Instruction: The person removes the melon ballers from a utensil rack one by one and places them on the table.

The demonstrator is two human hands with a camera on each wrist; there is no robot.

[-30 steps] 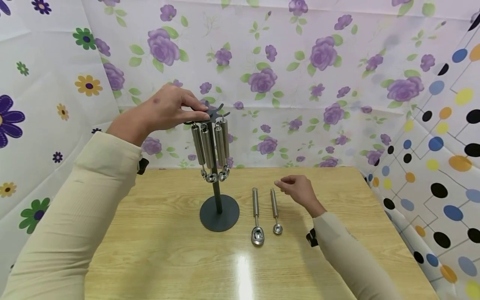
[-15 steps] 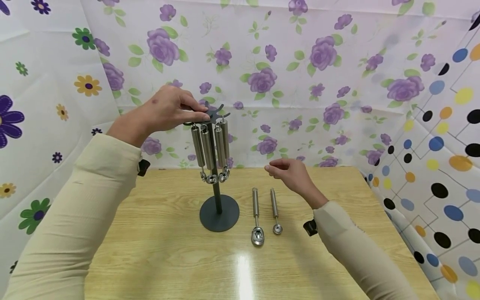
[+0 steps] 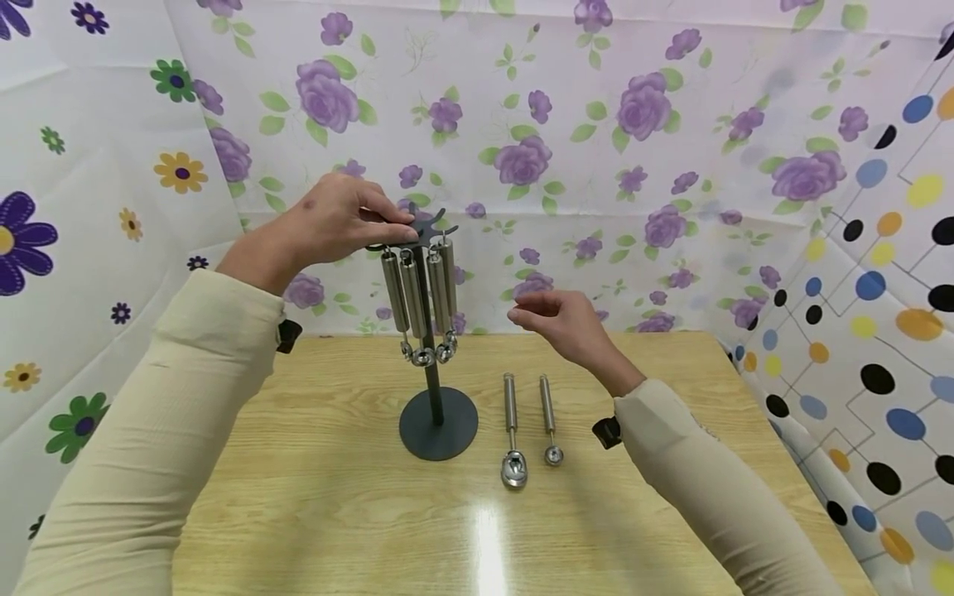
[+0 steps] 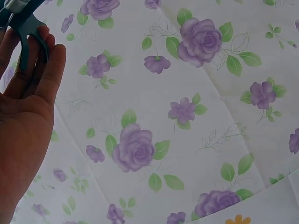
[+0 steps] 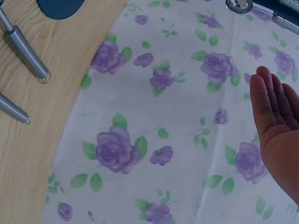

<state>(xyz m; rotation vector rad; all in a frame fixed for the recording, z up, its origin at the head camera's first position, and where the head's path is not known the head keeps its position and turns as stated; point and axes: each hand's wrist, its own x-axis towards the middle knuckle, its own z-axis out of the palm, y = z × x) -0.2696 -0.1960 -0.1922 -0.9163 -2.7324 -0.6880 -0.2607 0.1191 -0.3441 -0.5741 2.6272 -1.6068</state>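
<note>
Progress, judged from the layout: four scoops point(image 3: 419, 298) hang from the hooks of the dark stand point(image 3: 437, 422), while two lie flat on the wooden table point(image 3: 335, 488), a larger scoop point(image 3: 511, 430) just right of the stand's round base and a smaller scoop point(image 3: 549, 418) just beside it, parallel, bowls toward the person. So the work looks partway: four on the rack, two off.

Left hand point(image 3: 335, 217) is at the star-shaped hook plate point(image 3: 425, 228), fingertips curled on its rim; the left wrist view shows the fingers point(image 4: 44, 60) wrapped round one dark prong point(image 4: 23, 28). Right hand point(image 3: 559, 321) is in the air between the hanging scoops and the two lying ones, fingers relaxed and only loosely bent, holding nothing; the right wrist view confirms near-straight fingers point(image 5: 271, 112).

Room: open tabletop in front of and to the left of the stand. The floral backdrop point(image 3: 596, 165) stands close behind the table's far edge; the spotted sheet point(image 3: 879, 331) closes off the right side. The hanging handles sit tight together, so little clearance between them.
</note>
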